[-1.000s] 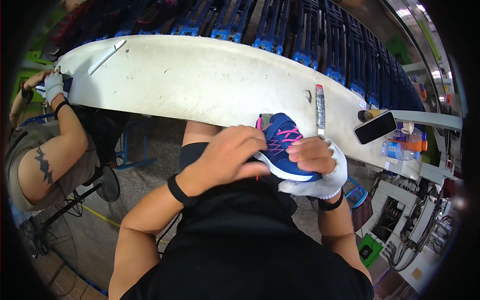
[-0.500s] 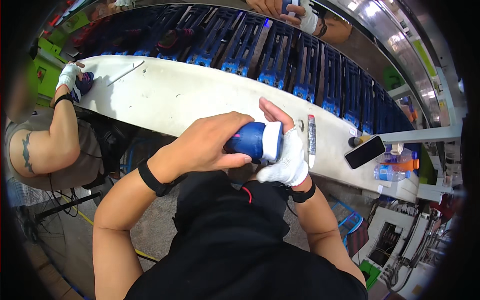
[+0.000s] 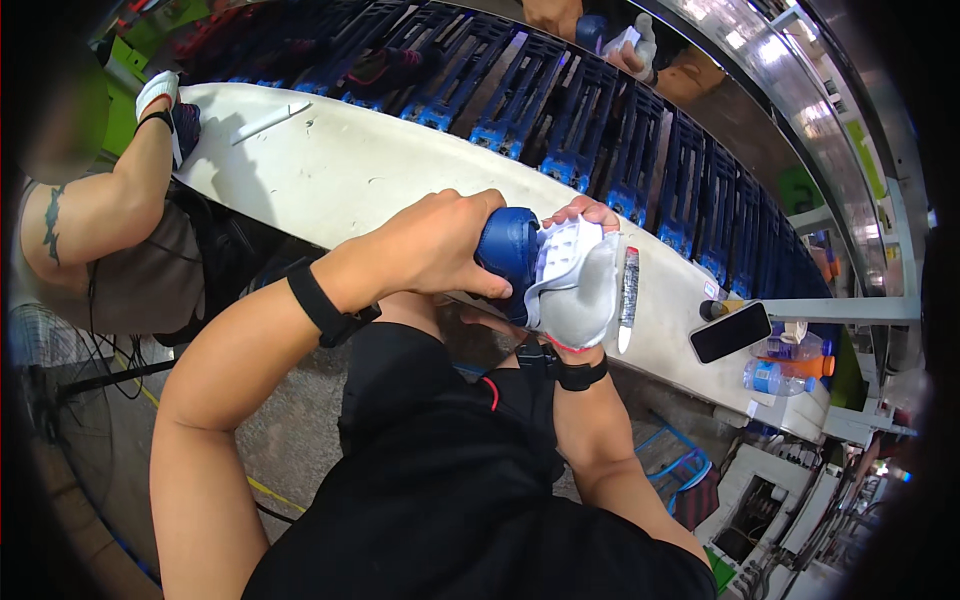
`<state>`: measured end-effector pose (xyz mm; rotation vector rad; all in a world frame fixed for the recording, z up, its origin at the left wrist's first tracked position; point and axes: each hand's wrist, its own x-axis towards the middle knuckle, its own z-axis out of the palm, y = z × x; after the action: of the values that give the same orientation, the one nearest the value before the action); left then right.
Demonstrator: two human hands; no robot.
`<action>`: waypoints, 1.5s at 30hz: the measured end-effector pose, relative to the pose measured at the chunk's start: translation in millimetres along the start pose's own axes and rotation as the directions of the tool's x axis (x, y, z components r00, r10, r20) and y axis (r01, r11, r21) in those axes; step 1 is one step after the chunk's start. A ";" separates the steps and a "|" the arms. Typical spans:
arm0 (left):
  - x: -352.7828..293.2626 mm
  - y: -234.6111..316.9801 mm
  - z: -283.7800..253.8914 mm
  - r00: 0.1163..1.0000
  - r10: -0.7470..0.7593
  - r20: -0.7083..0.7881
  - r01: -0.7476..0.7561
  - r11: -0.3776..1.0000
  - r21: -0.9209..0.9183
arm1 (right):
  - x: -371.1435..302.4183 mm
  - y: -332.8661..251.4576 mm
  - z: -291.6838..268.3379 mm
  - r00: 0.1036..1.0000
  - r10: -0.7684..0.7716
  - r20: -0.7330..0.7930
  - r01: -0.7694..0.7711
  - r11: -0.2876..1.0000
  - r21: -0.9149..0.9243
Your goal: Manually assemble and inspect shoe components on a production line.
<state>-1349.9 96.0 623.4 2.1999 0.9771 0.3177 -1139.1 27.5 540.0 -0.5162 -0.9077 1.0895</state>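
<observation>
In front of my body I hold a navy blue shoe (image 3: pixel 509 250) up above the table's near edge. Its pale, dimpled underside (image 3: pixel 563 252) faces right. My left hand (image 3: pixel 440 245) is bare and wraps round the blue part, thumb on the near side. My right hand (image 3: pixel 588 290), in a white glove with bare fingertips, closes over the pale side, fingers curled at its far edge. The shoe's other end is hidden behind my hands. Just right of the glove lies a slim tool with a red tip and white end (image 3: pixel 628 300).
The white table (image 3: pixel 350 180) curves along dark blue slatted conveyor plates (image 3: pixel 580 130). On its right are a phone (image 3: pixel 731 332) and bottles (image 3: pixel 775 378). At left, a co-worker's gloved hand (image 3: pixel 157 90) holds a dark shoe (image 3: pixel 184 130) near a white stick (image 3: pixel 270 122).
The shoe has turned, so its dimpled pale side now shows. My right hand has gone from outstretched fingers to curling over it. The co-worker's hand has shifted slightly.
</observation>
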 end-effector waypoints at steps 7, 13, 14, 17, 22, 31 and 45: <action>10.4 32.2 2.6 0.995 0.096 0.019 -0.097 0.986 0.135 | -2.2 -22.3 8.9 0.993 -0.049 0.111 0.099 0.852 -0.514; 7.7 65.4 5.2 0.907 0.394 0.150 -0.420 0.869 0.261 | -28.6 -48.1 -0.5 1.000 0.026 -0.018 -0.030 0.963 -0.269; 10.1 71.3 5.7 0.892 0.407 0.196 -0.448 0.850 0.277 | -33.2 -54.3 -7.0 1.000 0.022 -0.020 -0.027 0.958 -0.284; 19.0 81.5 16.3 0.865 0.428 0.260 -0.496 0.808 0.317 | -39.7 -70.4 -5.2 0.988 0.127 -0.083 -0.143 0.963 -0.230; 34.3 82.5 15.0 0.841 0.489 0.231 -0.541 0.770 0.337 | -24.7 -97.9 3.1 0.999 -0.006 0.037 0.036 0.447 -0.894; 64.3 57.8 -16.8 0.903 0.299 0.309 -0.390 0.871 0.298 | 3.4 -56.6 5.1 0.954 0.117 -0.276 -0.235 0.862 -0.449; -100.4 19.7 19.6 0.975 0.157 -0.155 -0.158 0.987 0.010 | -77.5 -7.2 -4.0 0.941 -0.116 0.317 0.337 0.269 -0.902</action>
<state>-1398.5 4.0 628.2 2.2825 0.8842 0.5710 -1145.3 -45.9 514.6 -1.2436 -1.7602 0.1647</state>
